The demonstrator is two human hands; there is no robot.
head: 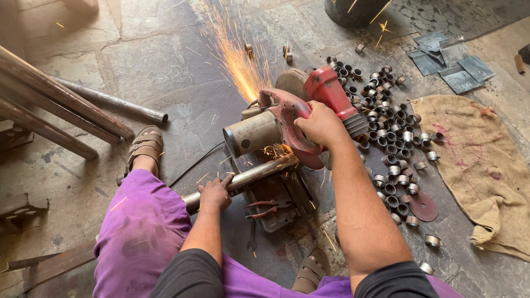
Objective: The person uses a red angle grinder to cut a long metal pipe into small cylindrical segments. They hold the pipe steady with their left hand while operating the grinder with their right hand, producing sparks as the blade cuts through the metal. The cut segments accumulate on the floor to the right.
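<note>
Gripping red saw handle (309, 110): right hand (320, 126); left hand (215, 193) seemingly clamps steel pipe (248, 176).

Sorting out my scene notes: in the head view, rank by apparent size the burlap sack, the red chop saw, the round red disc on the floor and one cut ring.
1. burlap sack
2. red chop saw, nearer the camera, so unsure against the sack
3. round red disc
4. cut ring

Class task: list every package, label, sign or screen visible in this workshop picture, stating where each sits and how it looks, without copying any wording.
No packages, signs or screens can be seen.
Nearest thing to packaging: burlap sack, lying flat on the floor to the right, tan with faint pink stains.
Chop saw, centre, red guard and grey motor: no label can be made out on it.
</note>
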